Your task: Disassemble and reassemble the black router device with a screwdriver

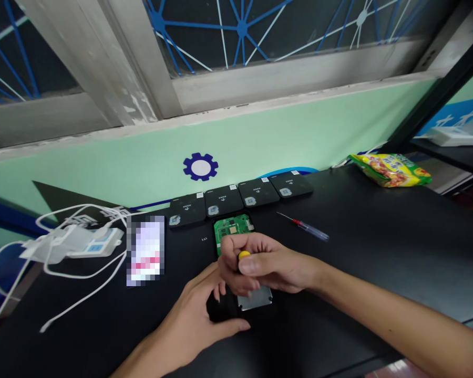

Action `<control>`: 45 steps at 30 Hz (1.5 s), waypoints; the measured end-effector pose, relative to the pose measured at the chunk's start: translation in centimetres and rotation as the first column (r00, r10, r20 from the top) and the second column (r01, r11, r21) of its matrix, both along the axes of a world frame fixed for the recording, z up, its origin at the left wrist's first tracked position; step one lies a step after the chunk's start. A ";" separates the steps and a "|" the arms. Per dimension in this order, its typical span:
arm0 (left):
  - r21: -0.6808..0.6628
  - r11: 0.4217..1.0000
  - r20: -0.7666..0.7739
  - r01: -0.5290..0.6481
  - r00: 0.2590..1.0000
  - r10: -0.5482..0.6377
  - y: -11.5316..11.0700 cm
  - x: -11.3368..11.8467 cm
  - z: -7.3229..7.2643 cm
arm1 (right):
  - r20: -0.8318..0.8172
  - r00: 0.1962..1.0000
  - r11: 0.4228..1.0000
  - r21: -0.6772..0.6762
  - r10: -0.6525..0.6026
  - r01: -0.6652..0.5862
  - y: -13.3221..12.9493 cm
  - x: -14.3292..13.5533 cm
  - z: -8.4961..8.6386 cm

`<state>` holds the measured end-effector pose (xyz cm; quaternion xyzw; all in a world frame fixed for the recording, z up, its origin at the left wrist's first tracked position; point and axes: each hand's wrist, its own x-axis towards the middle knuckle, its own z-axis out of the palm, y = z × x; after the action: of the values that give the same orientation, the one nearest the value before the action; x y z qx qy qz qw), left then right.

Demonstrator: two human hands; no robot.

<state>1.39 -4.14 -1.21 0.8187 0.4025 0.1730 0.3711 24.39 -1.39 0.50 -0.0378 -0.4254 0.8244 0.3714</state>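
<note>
My right hand (268, 262) is closed around a screwdriver whose rounded yellow handle end (244, 255) shows between thumb and fingers; its shaft is hidden. Under this hand lies a silver metal plate (256, 300) with notched corners. Close by on the left, my left hand (199, 310) has its thumb stretched away from its fingers, beside the plate and a dark part that is hard to make out. Its other fingers are partly behind the right hand. Beyond both hands, a green circuit board (232, 227) sits in a black case, partly covered.
Several flat black cases (223, 201) line the wall side. A second screwdriver (309, 230), clear with a red collar, lies to the right. Small screws (204, 239), a phone with a blurred screen (145, 251), a power strip (96, 242) with white cables, and a snack bag (394, 170) are around.
</note>
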 end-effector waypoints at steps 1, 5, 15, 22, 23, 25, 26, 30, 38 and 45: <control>-0.001 1.000 0.003 0.002 1.000 -0.002 0.0 0.0 -0.1 | 0.004 1.000 1.000 -0.007 0.000 0.000 0.0 0.1 0.2; -0.040 0.999 0.019 0.009 1.000 -0.008 0.0 0.0 -0.1 | 0.092 0.995 0.998 0.050 0.032 -0.037 -0.1 0.4 1.1; -0.072 0.997 0.039 0.003 0.999 0.000 0.0 -0.1 0.1 | 0.055 0.998 0.996 0.086 0.010 -0.015 0.2 0.0 0.2; -0.057 0.998 0.062 0.007 0.998 -0.003 0.2 0.4 0.6 | 0.065 0.998 0.996 0.090 -0.004 -0.002 0.3 0.3 -0.2; -0.052 0.999 0.064 0.010 0.998 -0.006 0.2 0.4 0.7 | 0.074 0.997 0.995 0.095 -0.004 -0.003 0.3 0.4 -0.2; -0.038 0.999 0.059 0.012 0.998 -0.010 0.2 0.4 0.7 | 0.098 0.995 0.995 0.101 -0.006 -0.004 0.4 0.5 -0.3; -0.029 0.999 0.055 0.013 0.998 -0.011 0.2 0.4 0.6 | 0.109 0.994 0.995 0.103 -0.008 -0.003 0.4 0.5 -0.3; -0.010 1.000 0.047 0.008 0.999 -0.008 0.1 0.1 0.4 | 0.139 0.990 0.994 0.110 -0.033 0.017 0.4 0.5 -0.6; -0.012 1.000 0.063 0.008 0.998 -0.007 0.2 0.3 0.4 | 0.134 0.990 0.995 0.097 -0.036 0.023 0.4 0.6 -0.4; -0.039 0.999 0.056 -0.002 0.998 0.004 0.1 0.2 0.1 | 0.130 0.989 0.994 0.090 -0.073 0.061 0.1 0.5 0.2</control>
<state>1.59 -4.07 -1.07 0.8056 0.3966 0.1885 0.3977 24.87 -1.26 0.66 -0.0912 -0.4826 0.7881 0.3710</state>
